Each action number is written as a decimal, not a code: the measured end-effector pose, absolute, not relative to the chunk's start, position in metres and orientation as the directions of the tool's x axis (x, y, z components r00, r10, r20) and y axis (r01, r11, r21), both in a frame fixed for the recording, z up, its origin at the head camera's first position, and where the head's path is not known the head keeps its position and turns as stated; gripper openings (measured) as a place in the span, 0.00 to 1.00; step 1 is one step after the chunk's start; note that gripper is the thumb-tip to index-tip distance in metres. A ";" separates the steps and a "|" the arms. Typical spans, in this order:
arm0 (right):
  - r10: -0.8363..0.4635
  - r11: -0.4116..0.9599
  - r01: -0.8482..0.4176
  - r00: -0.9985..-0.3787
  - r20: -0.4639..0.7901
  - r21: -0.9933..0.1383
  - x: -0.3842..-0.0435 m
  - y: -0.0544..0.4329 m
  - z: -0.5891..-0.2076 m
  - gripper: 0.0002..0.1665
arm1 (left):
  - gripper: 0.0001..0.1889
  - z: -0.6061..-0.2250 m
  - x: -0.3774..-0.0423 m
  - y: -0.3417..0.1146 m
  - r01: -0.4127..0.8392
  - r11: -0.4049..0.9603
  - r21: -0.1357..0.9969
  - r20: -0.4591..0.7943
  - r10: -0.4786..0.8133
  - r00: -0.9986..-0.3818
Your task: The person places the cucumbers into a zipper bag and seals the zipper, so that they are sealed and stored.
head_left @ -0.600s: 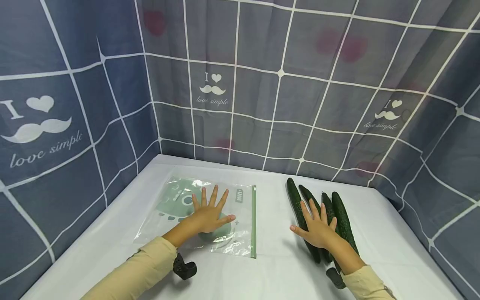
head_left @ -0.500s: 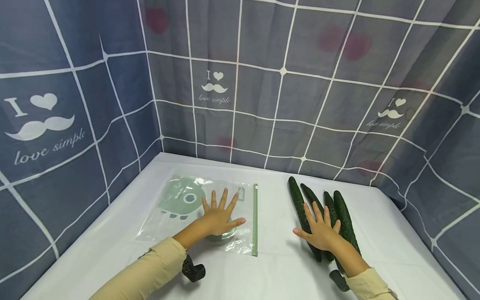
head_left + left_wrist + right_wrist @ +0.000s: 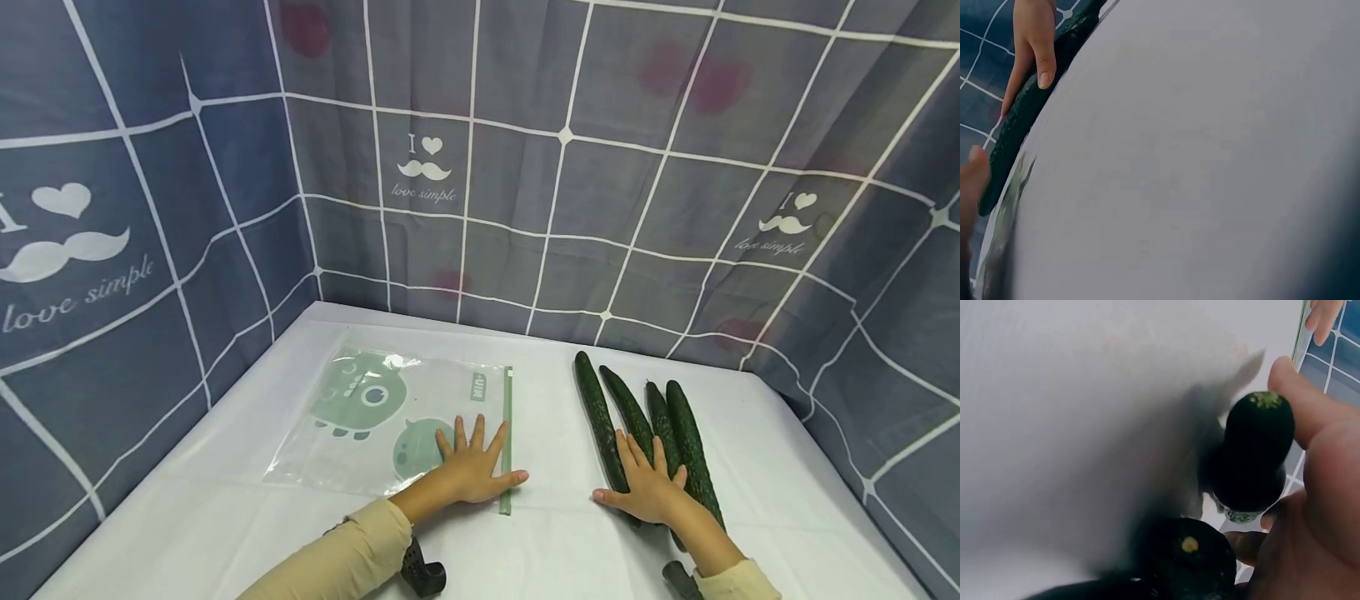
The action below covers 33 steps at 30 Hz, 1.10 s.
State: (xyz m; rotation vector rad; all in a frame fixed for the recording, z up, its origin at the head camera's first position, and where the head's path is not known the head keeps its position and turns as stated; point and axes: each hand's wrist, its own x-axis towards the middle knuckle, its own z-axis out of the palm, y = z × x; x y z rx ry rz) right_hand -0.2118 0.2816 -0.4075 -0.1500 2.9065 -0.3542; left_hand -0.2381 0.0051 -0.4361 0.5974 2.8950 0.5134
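In the head view, my left hand lies with fingers spread over the lower right part of a clear zip bag. Its thumb crosses the bag's green zip strip. Several dark green cucumbers lie side by side to the right. My right hand is over their near half, fingers extended and thumb out to the left. Up close, the right wrist view has blunt cucumber ends beside my right palm. Whether either hand presses down is hard to tell.
A white cloth covers the table under everything. Grey-blue checked curtains enclose the back and both sides. Black devices hang at the left wrist and the right wrist.
My left hand has moved right and nearer, from the bag's middle to its zip edge, uncovering the small printed figure. My right hand has shifted slightly nearer along the cucumbers, which stay put.
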 end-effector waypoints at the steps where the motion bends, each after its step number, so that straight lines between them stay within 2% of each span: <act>1: -0.125 0.966 -0.074 -0.973 -0.195 -0.249 -0.212 0.282 -0.409 0.66 | 0.46 -0.439 -0.238 0.006 0.354 0.863 0.359 -0.069 0.403 -0.913; 8: -0.121 0.955 -0.066 -0.976 -0.178 -0.288 -0.211 0.281 -0.413 0.64 | 0.46 -0.447 -0.237 0.007 0.364 0.862 0.352 -0.021 0.396 -0.918; 15: -0.113 0.944 -0.047 -0.976 -0.187 -0.327 -0.210 0.277 -0.410 0.56 | 0.41 -0.446 -0.237 0.006 0.353 0.861 0.366 -0.021 0.387 -0.922; 24: -0.095 0.909 -0.039 -0.989 -0.116 -0.415 -0.212 0.281 -0.410 0.52 | 0.33 -0.445 -0.242 0.001 0.370 0.796 0.479 -0.031 0.436 -0.899; 33: -0.102 0.912 -0.097 -0.995 0.010 -0.398 -0.215 0.287 -0.404 0.44 | 0.30 -0.445 -0.242 -0.002 0.374 0.772 0.514 0.020 0.426 -0.905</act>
